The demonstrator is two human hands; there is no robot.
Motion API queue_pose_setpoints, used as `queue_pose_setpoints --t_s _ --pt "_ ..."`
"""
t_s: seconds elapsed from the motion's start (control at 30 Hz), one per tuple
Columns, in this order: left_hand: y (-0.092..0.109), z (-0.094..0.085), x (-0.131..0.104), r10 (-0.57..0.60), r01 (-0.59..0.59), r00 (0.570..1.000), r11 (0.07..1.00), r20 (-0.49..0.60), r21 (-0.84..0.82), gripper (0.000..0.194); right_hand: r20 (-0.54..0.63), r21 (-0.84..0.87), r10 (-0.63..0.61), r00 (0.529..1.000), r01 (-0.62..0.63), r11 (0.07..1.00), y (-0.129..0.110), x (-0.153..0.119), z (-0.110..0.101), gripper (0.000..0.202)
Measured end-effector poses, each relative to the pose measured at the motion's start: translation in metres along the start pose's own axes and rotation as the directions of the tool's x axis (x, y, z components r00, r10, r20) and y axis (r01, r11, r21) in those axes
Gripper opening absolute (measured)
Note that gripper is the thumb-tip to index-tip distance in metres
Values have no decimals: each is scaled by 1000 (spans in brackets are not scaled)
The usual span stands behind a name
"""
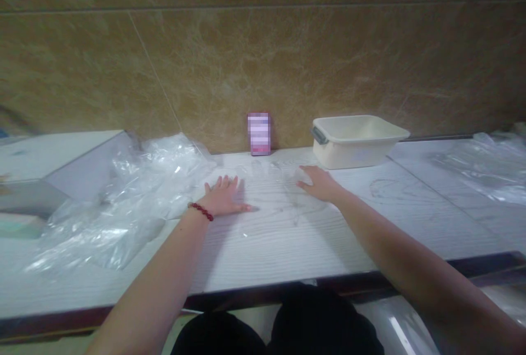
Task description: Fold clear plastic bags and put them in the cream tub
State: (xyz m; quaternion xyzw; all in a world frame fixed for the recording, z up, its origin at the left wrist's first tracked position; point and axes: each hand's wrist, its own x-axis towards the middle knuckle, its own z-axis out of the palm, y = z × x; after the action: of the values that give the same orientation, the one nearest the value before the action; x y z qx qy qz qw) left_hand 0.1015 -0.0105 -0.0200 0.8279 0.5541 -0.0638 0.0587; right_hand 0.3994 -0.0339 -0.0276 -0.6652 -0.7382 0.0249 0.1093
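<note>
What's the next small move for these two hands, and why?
Probably steady with the left hand and smooth outward with the right hand: both are open, with what looks like thin clear plastic lying between them.

Phone (259,135) between — plastic (168,163) left, tub (353,153) right

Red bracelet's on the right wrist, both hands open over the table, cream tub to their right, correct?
Wrong wrist: the head view shows the red bracelet on the left wrist. The left hand and right hand are open over the table, the cream tub to their right.
</note>
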Motion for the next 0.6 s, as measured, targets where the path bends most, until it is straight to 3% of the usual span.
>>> queue_pose_setpoints --t_s 0.07,0.23,0.33,0.43,0.5,0.6 --pt "7 -1 2 12 -13 995 1000 -94 -8 88 -51 -8 -7 999 6 1000 -1 10 -5 45" --pt "40 -1 -3 227 -234 946 972 -233 -1 73 27 -60 41 999 -39 997 -8 30 -9 35" --pt "67 3 -12 398 -407 890 913 -222 7 69 8 -22 74 997 -73 997 -10 33 -2 27" --pt "90 9 -21 541 -552 814 834 -214 8 67 -77 18 2 997 -1 1000 -10 34 7 18" --pt "100 12 -25 591 -603 779 798 -208 11 67 -124 74 -45 991 55 996 -9 34 10 16" --pt "104 15 -28 614 -623 767 782 -185 13 65 -132 202 -28 991 55 978 -10 33 9 15"
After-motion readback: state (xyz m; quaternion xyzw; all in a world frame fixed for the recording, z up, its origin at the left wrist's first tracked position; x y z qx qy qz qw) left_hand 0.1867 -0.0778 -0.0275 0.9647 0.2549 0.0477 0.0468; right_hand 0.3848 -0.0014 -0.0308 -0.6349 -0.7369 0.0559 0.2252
